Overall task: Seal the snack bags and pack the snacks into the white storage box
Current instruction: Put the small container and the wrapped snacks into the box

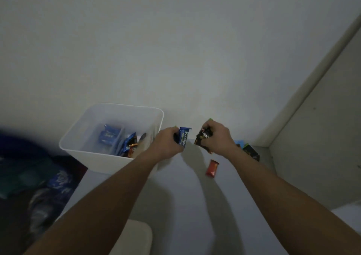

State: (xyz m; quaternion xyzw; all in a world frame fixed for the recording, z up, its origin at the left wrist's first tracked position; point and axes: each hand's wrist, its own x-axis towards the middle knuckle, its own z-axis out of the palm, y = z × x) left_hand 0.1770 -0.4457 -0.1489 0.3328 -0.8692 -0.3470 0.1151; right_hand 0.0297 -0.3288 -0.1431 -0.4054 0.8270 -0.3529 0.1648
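Observation:
The white storage box (82, 149) stands on the grey surface at left of centre, holding several blue and orange snack packs (125, 143). My left hand (166, 145) grips a blue snack pack (184, 137) just right of the box's right wall. My right hand (216, 137) grips a dark brown snack pack (203, 139) with white lettering, a green edge showing above the fingers. Both hands hover a little above the surface, close together.
A small red-orange snack pack (212, 168) lies on the surface below my right hand. Dark and blue packs (250, 150) lie behind my right wrist by the wall corner. Dark cloth and blue packaging (39, 176) fill the left. A pale cushion edge (136, 237) sits at the bottom.

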